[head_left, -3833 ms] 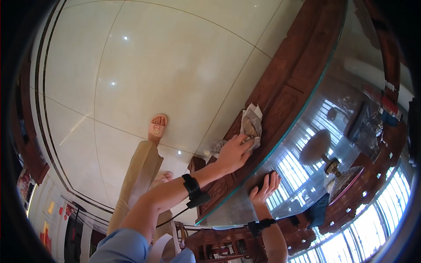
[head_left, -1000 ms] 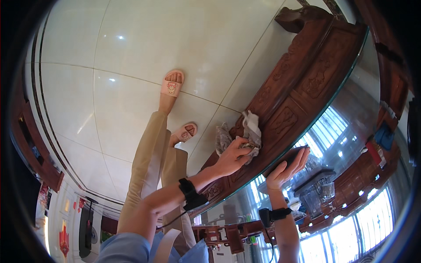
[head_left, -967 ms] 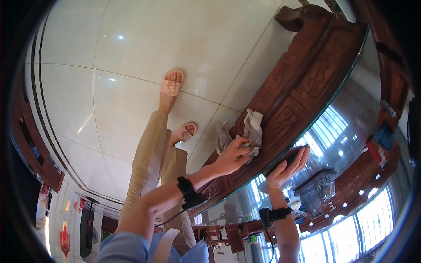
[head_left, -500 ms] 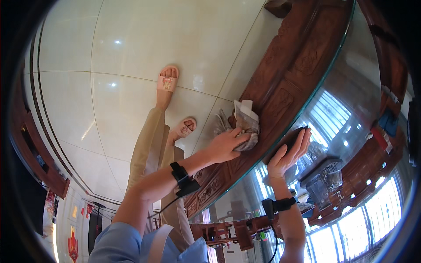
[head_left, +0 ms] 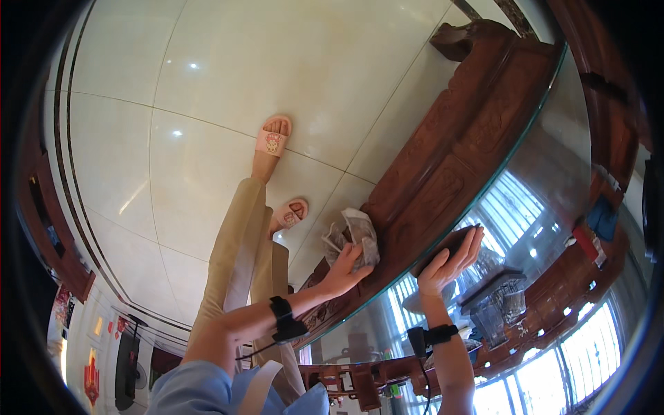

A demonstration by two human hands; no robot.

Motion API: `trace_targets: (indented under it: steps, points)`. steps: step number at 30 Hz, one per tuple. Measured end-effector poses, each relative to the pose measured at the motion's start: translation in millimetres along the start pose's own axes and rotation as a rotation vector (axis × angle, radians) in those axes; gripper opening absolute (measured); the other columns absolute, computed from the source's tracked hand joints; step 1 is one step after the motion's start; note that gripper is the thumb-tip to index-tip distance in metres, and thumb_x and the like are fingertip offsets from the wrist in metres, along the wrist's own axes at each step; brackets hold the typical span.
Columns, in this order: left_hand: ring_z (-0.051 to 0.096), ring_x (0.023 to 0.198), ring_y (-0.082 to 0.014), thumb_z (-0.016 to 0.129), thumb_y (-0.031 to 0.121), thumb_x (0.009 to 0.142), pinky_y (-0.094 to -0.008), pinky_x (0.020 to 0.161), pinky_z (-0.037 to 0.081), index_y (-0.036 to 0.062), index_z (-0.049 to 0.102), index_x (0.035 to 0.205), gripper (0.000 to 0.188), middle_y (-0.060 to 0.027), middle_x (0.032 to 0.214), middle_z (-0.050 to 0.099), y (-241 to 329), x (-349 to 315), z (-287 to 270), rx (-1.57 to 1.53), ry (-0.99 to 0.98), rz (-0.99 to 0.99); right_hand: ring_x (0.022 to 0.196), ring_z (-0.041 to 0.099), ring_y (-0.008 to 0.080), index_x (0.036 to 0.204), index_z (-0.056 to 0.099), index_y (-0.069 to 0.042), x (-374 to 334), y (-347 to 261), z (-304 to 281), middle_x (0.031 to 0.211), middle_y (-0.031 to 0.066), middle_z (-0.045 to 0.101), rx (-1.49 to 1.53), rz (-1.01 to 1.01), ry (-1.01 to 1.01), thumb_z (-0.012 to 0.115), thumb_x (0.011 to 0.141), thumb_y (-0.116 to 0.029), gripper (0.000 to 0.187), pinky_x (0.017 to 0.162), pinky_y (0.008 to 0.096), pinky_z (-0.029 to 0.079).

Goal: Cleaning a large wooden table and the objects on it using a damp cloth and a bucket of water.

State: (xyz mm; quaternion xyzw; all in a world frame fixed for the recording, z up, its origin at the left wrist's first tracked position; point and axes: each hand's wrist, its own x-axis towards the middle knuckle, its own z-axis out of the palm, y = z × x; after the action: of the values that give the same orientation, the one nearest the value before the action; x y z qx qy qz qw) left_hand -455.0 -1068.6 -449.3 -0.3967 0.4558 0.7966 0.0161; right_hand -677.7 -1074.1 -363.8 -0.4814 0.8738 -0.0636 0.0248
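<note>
My left hand [head_left: 346, 270] is closed on a crumpled grey-and-white cloth [head_left: 358, 238], pressing it to the carved side of a dark brown wooden table [head_left: 422, 204]. Folds of the cloth stick out past my fingers toward the floor. My right hand [head_left: 451, 265] rests at the edge of the table's glass top [head_left: 532, 225], fingers stretched out together and thumb apart. Beside that palm lies a dark patch; whether it is a reflection or a thing, I cannot tell. Each wrist wears a black strap with a small box.
A clear glass container [head_left: 494, 315] stands on the glass top, right of my right hand. The table's curved foot [head_left: 456, 40] juts onto pale floor tiles [head_left: 214, 62]. My feet in pink slippers [head_left: 274, 136] stand left of the table. Carved wooden furniture [head_left: 609, 131] lines the right side.
My left hand has slid the cloth along the table's side, down and left in the view. My right hand stays at the glass edge. The whole view has shifted slightly.
</note>
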Motion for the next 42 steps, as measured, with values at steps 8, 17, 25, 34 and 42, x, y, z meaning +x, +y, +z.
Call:
trace_targets:
  steps: [8, 17, 25, 34, 42]
  points:
    - [0.045, 0.123, -0.0402, 0.051, 0.023, 0.101, -0.0419, 0.104, 0.036, 0.0005, 0.058, 0.119, 0.03, -0.023, 0.128, 0.047, 85.3, 179.0, -13.2, -0.017, 0.445, 0.237, 0.143, 0.031, 0.0444, 0.148, 0.036, 0.006, -1.0, -1.6, 0.6, 0.154, 0.0269, 0.034, 0.016, 0.002, -0.014, 0.034, 0.102, -0.033, 0.06, 0.117, 0.0587, 0.021]
    - [0.062, 0.088, -0.0407, 0.057, 0.029, 0.097, -0.0474, 0.072, 0.051, 0.0089, 0.065, 0.098, 0.021, -0.0173, 0.109, 0.059, 171.2, 183.8, 4.2, 0.064, 0.336, 0.451, 0.14, 0.033, 0.0465, 0.144, 0.039, 0.009, -3.2, 5.6, -4.8, 0.151, 0.0292, 0.037, -0.007, 0.024, -0.032, 0.036, 0.101, -0.032, 0.06, 0.117, 0.059, 0.021]
    - [0.062, 0.106, -0.0403, 0.056, 0.023, 0.098, -0.0428, 0.085, 0.054, 0.0126, 0.063, 0.125, 0.03, -0.019, 0.124, 0.056, 84.5, 86.8, 12.2, 0.161, 0.383, 0.037, 0.141, 0.033, 0.0466, 0.143, 0.041, 0.009, -8.3, 4.2, 2.2, 0.15, 0.0294, 0.038, 0.018, 0.06, -0.048, 0.037, 0.101, -0.034, 0.06, 0.116, 0.0601, 0.021]
    - [0.054, 0.115, -0.0423, 0.057, 0.025, 0.098, -0.0435, 0.096, 0.046, 0.0109, 0.064, 0.126, 0.033, -0.0234, 0.132, 0.047, 309.1, 340.8, -3.0, 0.04, 0.422, 0.633, 0.137, 0.038, 0.0464, 0.138, 0.047, 0.007, -18.8, 13.6, 1.9, 0.146, 0.0289, 0.042, 0.022, 0.08, -0.059, 0.041, 0.1, -0.036, 0.059, 0.114, 0.0633, 0.024]
    - [0.041, 0.133, -0.0451, 0.052, 0.026, 0.101, -0.0481, 0.111, 0.034, 0.0073, 0.047, 0.143, 0.047, -0.0265, 0.146, 0.043, 232.9, 344.9, -19.2, 0.382, 0.484, 0.583, 0.134, 0.041, 0.0459, 0.133, 0.054, 0.005, -15.6, 9.9, 0.3, 0.142, 0.0264, 0.048, 0.034, 0.099, -0.068, 0.043, 0.099, -0.038, 0.056, 0.114, 0.0639, 0.025]
